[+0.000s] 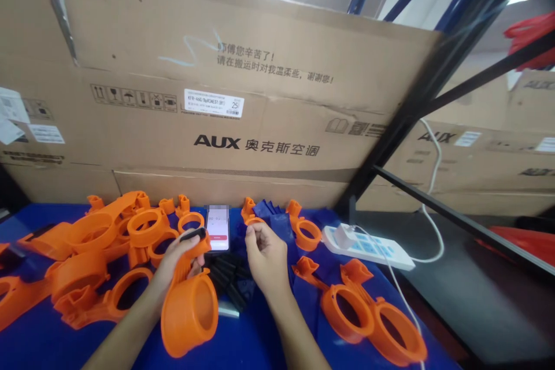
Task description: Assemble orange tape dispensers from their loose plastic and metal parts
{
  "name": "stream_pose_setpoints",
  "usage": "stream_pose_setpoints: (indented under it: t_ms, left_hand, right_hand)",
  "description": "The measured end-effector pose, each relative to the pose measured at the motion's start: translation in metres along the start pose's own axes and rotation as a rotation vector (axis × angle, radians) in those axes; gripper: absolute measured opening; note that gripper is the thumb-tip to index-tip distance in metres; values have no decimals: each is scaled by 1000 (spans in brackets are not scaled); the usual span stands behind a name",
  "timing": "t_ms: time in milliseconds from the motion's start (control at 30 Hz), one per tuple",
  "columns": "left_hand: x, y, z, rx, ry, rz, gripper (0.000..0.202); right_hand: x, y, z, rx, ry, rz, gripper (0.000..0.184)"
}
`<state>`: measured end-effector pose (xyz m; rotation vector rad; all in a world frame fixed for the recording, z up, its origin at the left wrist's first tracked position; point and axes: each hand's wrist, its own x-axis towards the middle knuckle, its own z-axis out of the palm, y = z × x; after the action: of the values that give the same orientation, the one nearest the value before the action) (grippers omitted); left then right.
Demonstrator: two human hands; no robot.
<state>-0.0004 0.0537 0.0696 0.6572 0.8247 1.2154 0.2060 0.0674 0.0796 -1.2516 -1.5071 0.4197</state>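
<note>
My left hand (176, 263) is closed around the stem of an orange ring-shaped plastic part (189, 312), which has a small black piece (193, 235) at its top end. My right hand (265, 254) is beside it, fingers pinched together at the tip; what they pinch is too small to make out. Between the hands lies a pile of black pieces (228, 280) on the blue table cover (260, 341). A phone (217, 228) with a lit screen stands just behind the hands.
Several orange ring parts (130, 231) are heaped at the left, and more orange parts (373, 318) lie at the right. A white power strip (368, 245) with a cable sits at the right rear. Large cardboard boxes (243, 98) form a wall behind. A dark metal rack post (390, 144) slants at the right.
</note>
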Motion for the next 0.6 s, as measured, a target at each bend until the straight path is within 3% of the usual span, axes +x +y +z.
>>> stream_pose_setpoints:
  t_ms: [267, 433, 600]
  left_hand:
    - [-9, 0, 10, 65, -16, 51, 30]
    - [-2, 3, -3, 43, 35, 11, 29]
    - [-2, 7, -12, -146, 80, -53, 22]
  right_hand:
    - [23, 19, -42, -231, 173, 39, 45]
    - [25, 20, -49, -238, -45, 2, 51]
    - [16, 17, -41, -383, -178, -62, 35]
